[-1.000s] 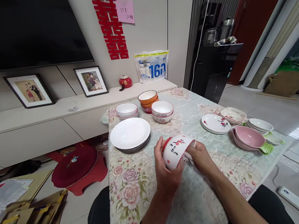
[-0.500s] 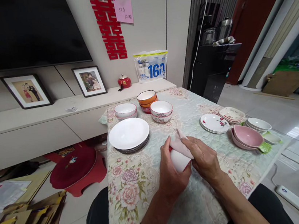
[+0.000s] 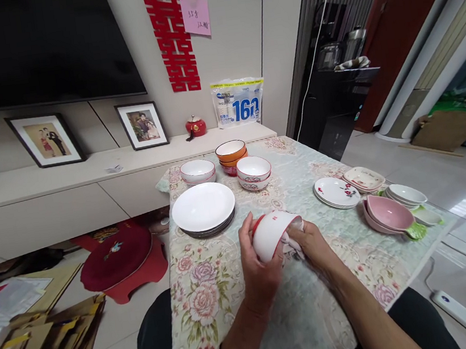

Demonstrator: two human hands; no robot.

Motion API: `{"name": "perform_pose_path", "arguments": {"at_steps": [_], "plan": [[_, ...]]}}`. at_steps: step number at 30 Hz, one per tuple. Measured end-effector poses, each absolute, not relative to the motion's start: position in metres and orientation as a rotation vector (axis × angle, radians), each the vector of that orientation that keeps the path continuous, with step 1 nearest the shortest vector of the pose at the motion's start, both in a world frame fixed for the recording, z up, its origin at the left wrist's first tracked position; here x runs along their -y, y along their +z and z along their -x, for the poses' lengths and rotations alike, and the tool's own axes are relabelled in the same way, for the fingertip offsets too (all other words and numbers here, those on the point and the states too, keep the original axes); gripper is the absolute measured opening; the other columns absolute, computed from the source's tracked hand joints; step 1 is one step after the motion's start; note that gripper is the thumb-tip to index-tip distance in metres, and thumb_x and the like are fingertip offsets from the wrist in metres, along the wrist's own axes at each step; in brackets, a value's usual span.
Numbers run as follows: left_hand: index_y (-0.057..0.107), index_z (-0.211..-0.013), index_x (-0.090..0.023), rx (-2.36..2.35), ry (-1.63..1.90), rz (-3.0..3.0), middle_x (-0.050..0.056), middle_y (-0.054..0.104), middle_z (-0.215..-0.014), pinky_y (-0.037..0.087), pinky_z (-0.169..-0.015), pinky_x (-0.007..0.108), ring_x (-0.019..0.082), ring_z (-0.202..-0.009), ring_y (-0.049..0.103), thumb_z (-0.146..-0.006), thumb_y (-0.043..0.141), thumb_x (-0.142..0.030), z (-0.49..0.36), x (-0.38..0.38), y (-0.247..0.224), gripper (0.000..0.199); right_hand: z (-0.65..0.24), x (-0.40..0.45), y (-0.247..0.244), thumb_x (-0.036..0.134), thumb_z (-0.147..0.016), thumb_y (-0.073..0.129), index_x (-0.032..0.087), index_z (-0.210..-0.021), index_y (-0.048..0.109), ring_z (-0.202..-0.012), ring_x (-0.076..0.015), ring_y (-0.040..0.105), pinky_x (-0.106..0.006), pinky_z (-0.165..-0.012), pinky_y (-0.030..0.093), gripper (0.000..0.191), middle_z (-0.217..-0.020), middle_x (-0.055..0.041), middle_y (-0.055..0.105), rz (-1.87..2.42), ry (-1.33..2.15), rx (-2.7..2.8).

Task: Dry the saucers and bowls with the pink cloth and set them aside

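Note:
A white bowl with a red rim [image 3: 272,234] is tilted on its side above the table, its opening turned to the right. My left hand [image 3: 259,265] grips it from the left, fingers behind and thumb along the lower rim. At the bowl's mouth my right hand [image 3: 311,244] is closed on a pale cloth [image 3: 290,245], bunched against the inside. Part of the cloth and the right fingertips are hidden by the bowl. Beyond my hands stand a stack of white plates [image 3: 203,207] and two stacked red-rimmed bowls [image 3: 253,170].
Behind are orange bowls [image 3: 230,152] and another white bowl stack [image 3: 197,171]. To the right stand floral plates [image 3: 336,192], pink leaf-handled bowls [image 3: 389,214] and small white bowls [image 3: 407,194]. A red stool [image 3: 118,261] and flattened cardboard [image 3: 45,348] lie left of the table.
The bowl has been turned, so its outer side and red rim now show. My right hand and the cloth have moved from the bowl's outside to its opening.

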State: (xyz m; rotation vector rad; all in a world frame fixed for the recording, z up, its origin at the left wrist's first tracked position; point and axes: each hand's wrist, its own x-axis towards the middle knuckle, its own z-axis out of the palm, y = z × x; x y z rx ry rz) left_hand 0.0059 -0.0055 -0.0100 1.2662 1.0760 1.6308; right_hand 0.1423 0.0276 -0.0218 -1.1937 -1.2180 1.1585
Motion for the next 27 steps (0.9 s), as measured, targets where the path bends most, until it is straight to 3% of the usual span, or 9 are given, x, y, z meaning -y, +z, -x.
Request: {"name": "perform_pose_path", "arguments": {"at_steps": [2,5,9,12,17,20,23,27], "plan": [[0.033,-0.143,-0.018,-1.078,1.6,-1.268,0.015,0.053,-0.132,0.044,-0.103,0.041,0.026,-0.12,0.055,-0.08,0.064,-0.024,-0.006,0.004,-0.01,0.071,-0.143,-0.028,-0.023,0.042,-0.08,0.062,0.011,-0.103,0.071,-0.084,-0.0248,0.067,-0.034,-0.074,0.053,0.039,-0.094,-0.0087,0.075,1.231,1.11,1.196],[0.028,-0.145,-0.018,-1.08,1.513,-1.35,0.015,0.05,-0.135,0.042,-0.106,0.042,0.026,-0.122,0.053,-0.077,0.064,-0.018,-0.008,0.004,-0.013,0.077,-0.15,-0.024,-0.016,0.039,-0.085,0.056,0.014,-0.102,0.071,-0.087,-0.0244,0.068,-0.034,-0.076,0.053,0.034,-0.095,-0.0076,0.076,1.35,0.737,1.291],[0.025,-0.147,-0.018,-1.028,1.408,-1.411,0.016,0.05,-0.135,0.045,-0.101,0.043,0.028,-0.118,0.057,-0.073,0.067,-0.015,-0.009,0.005,-0.011,0.085,-0.161,-0.015,-0.006,0.019,-0.086,0.047,0.017,-0.117,0.065,-0.097,-0.023,0.069,-0.033,-0.084,0.054,0.035,-0.111,-0.0093,0.073,1.32,0.064,1.627],[0.028,-0.145,-0.018,-0.996,1.426,-1.503,0.016,0.051,-0.135,0.042,-0.105,0.044,0.029,-0.122,0.054,-0.072,0.069,-0.016,-0.008,0.007,-0.007,0.085,-0.16,-0.01,-0.003,0.009,-0.085,0.043,0.019,-0.121,0.062,-0.108,-0.0216,0.067,-0.034,-0.092,0.053,0.042,-0.114,-0.0102,0.072,1.147,-0.227,1.84],[0.04,-0.139,-0.019,-1.002,1.479,-1.28,0.013,0.056,-0.129,0.046,-0.101,0.041,0.026,-0.115,0.059,-0.075,0.07,-0.023,-0.008,0.004,-0.011,0.071,-0.152,-0.012,0.001,0.016,-0.089,0.043,0.019,-0.122,0.059,-0.099,-0.0223,0.069,-0.033,-0.081,0.055,0.036,-0.114,-0.0103,0.071,1.311,-0.05,1.85],[0.045,-0.136,-0.018,-1.042,1.538,-1.062,0.013,0.057,-0.128,0.045,-0.101,0.04,0.026,-0.116,0.058,-0.078,0.069,-0.032,-0.007,-0.002,-0.017,0.064,-0.154,-0.017,0.001,0.034,-0.094,0.045,0.018,-0.105,0.065,-0.078,-0.0231,0.069,-0.031,-0.066,0.052,0.028,-0.091,-0.0085,0.075,1.539,0.251,1.76],[0.047,-0.133,-0.019,-1.024,1.556,-0.87,0.013,0.055,-0.136,0.045,-0.103,0.04,0.027,-0.124,0.054,-0.081,0.067,-0.041,-0.005,-0.007,-0.018,0.06,-0.162,-0.022,0.001,0.047,-0.095,0.043,0.018,-0.086,0.067,-0.07,-0.0219,0.065,-0.03,-0.062,0.048,0.039,-0.076,-0.0061,0.072,1.572,0.525,1.776],[0.049,-0.127,-0.018,-0.873,1.438,-0.616,0.015,0.061,-0.13,0.051,-0.094,0.041,0.027,-0.116,0.061,-0.084,0.062,-0.047,-0.004,-0.008,-0.014,0.054,-0.179,-0.024,0.009,0.053,-0.092,0.047,0.017,-0.09,0.069,-0.068,-0.0202,0.062,-0.03,-0.063,0.046,0.042,-0.074,-0.0036,0.07,1.589,0.439,1.597]]}}
